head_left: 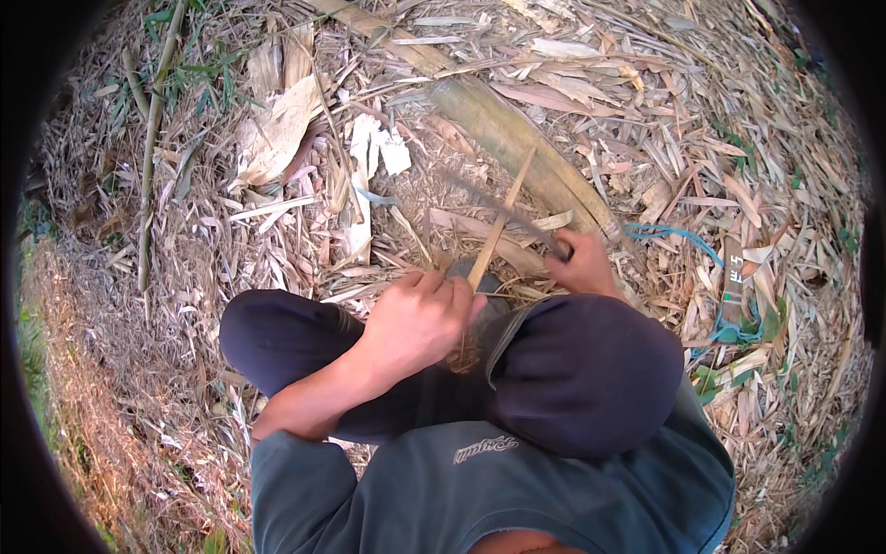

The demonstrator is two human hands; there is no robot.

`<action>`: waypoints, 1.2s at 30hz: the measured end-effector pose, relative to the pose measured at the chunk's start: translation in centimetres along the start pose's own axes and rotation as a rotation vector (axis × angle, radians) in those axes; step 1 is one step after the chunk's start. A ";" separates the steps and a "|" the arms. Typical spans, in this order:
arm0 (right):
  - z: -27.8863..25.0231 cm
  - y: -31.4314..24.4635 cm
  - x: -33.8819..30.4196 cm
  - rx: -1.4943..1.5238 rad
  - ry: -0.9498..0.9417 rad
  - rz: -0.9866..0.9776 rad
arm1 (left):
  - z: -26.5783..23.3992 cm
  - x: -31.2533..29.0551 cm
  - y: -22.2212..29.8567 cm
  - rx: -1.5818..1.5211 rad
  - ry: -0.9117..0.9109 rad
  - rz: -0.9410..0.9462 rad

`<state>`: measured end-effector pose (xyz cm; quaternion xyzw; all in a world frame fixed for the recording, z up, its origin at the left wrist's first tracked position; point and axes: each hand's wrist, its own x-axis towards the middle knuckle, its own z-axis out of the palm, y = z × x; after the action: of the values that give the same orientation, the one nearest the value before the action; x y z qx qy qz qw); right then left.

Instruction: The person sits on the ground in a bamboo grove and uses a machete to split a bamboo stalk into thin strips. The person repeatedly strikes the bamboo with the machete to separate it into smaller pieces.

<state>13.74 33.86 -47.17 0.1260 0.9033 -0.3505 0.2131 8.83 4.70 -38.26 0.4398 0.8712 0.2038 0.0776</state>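
Between our raised knees, over ground littered with dry bamboo husks and leaves, we held a thin bamboo strip [498, 226] with our left hand [420, 319]; that grip was closed tight around the strip's lower end, fingers curled over it, and the strip rose from the fist and slanted up and to the right. Our right hand [580, 263] sat just beyond the right knee, its grip shut around the handle of a knife [489, 205], whose dark, blurred blade reached up and to the left and crossed the strip about midway along its length. Whether the blade actually touched the strip, we could not tell. Behind both hands a thick green-brown bamboo culm [517, 148] lay at a slant on the litter, running from the upper middle down toward the right hand. Farther right, a blue cord [672, 233] curled among the husks, well apart from the strip.
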 end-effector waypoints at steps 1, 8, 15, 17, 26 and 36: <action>1.1 2.8 1.0 0.026 0.126 -0.014 | -0.1 0.3 0.3 -0.025 0.003 0.011; -0.1 0.2 0.3 0.017 0.038 -0.383 | 0.5 0.2 0.0 -0.080 0.032 -0.059; -1.4 2.8 3.9 -0.143 0.005 0.094 | -0.1 0.6 -1.1 -0.174 0.049 -0.135; -1.6 0.7 2.1 -0.145 -0.078 0.000 | -0.7 0.5 -1.2 -0.207 0.042 -0.175; -0.3 3.6 5.9 -0.297 0.098 0.311 | -1.3 0.6 -3.2 -0.320 0.043 -0.364; 0.9 6.6 7.0 -0.187 0.036 0.495 | -2.3 -1.3 -7.5 -0.715 0.196 -0.876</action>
<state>10.38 38.52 -54.89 0.3290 0.8770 -0.2006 0.2871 3.40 -0.91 -39.44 -0.0367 0.8522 0.4744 0.2177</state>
